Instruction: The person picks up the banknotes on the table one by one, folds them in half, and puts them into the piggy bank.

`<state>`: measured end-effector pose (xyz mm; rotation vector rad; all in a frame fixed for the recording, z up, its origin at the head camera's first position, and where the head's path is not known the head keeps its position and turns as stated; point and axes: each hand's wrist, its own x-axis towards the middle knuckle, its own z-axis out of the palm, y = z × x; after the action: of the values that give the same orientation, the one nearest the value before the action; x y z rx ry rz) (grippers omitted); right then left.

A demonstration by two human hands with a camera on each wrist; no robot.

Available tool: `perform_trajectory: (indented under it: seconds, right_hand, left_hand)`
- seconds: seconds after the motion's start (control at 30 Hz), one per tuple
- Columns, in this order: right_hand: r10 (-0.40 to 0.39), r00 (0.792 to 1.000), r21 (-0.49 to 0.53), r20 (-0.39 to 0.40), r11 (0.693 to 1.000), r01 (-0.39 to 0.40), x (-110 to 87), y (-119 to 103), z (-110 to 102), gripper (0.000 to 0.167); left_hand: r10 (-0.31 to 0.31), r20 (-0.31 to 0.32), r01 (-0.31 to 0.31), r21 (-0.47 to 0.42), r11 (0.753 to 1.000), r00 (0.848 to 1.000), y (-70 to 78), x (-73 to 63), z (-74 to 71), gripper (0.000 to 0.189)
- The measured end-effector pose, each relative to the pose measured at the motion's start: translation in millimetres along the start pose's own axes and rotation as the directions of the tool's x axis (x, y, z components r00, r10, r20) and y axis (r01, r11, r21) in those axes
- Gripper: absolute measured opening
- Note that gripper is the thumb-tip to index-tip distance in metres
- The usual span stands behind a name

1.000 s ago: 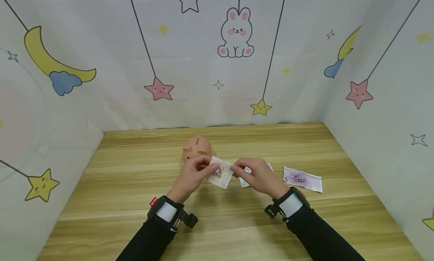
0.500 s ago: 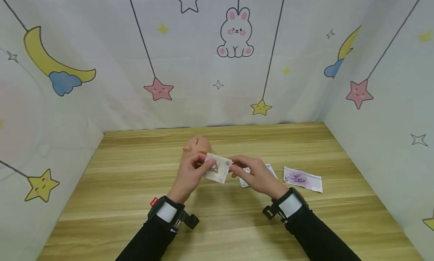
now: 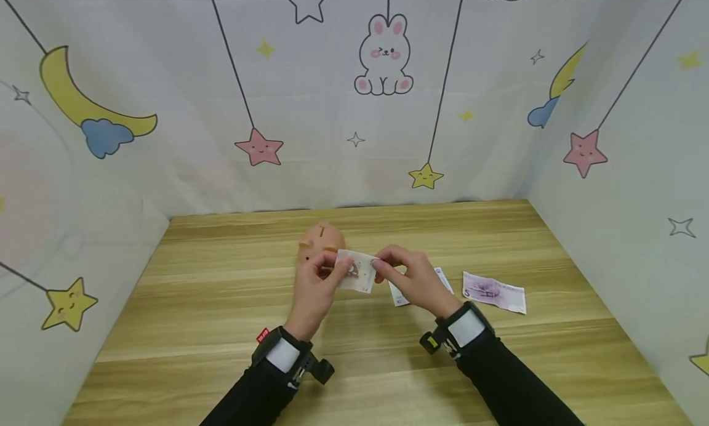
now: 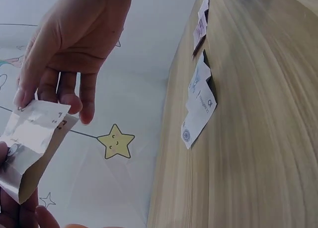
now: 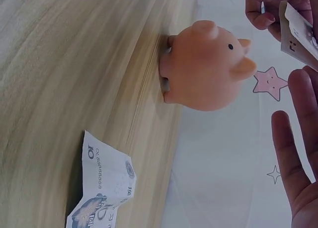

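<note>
A folded banknote (image 3: 357, 272) is held up between the two hands, in front of the piggy bank. My left hand (image 3: 312, 290) pinches its left side, thumb on the near face. At the opposite edge, my right hand (image 3: 415, 281) pinches the upper right corner between thumb and index finger. The left wrist view shows the folded banknote (image 4: 32, 138) doubled over, its two layers gaping along one side. Behind the left hand stands an orange piggy bank (image 5: 203, 69), upright on the table, with a slot in its back.
A creased banknote marked 10 (image 5: 107, 183) lies on the wooden table (image 3: 221, 303), partly hidden under the right hand in the head view. Farther right lies a purple banknote (image 3: 495, 292). Printed cloth walls (image 3: 321, 186) enclose the back and both sides.
The folded banknote has risen slightly and its tilt has changed. The right thumb has shifted up to its right corner. Both forearms have moved a little; the piggy bank and loose notes stay put.
</note>
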<state>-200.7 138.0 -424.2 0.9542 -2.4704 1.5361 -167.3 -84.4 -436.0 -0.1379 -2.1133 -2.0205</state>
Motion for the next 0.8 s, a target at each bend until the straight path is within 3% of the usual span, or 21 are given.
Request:
perform_trajectory:
  seconds: [0.13, 0.37, 0.7, 0.8]
  right_hand:
    - [-0.029, 0.999, -0.02, -0.016, 0.999, 0.029, 1.2, 0.8, -1.3, 0.01]
    - [-0.101, 0.995, -0.089, 0.023, 0.991, 0.103, 0.3, -0.5, -7.5, 0.008]
    - [-0.122, 0.991, -0.131, 0.047, 0.983, 0.128, -0.2, -2.2, -9.1, 0.007]
    - [-0.124, 0.991, -0.135, 0.046, 0.983, 0.129, -0.6, -3.0, -10.0, 0.007]
  left_hand:
    - [0.025, 0.023, -0.026, 0.028, 0.999, 0.999, 1.2, -0.6, -2.5, 0.015]
    - [0.04, 0.094, -0.046, 0.062, 0.997, 0.995, -2.4, 1.4, -14.6, 0.02]
    - [0.084, 0.041, -0.087, 0.099, 0.991, 0.996, -1.7, -2.0, -13.4, 0.012]
    - [0.091, 0.051, -0.096, 0.105, 0.99, 0.995, -2.5, -2.8, -13.8, 0.013]
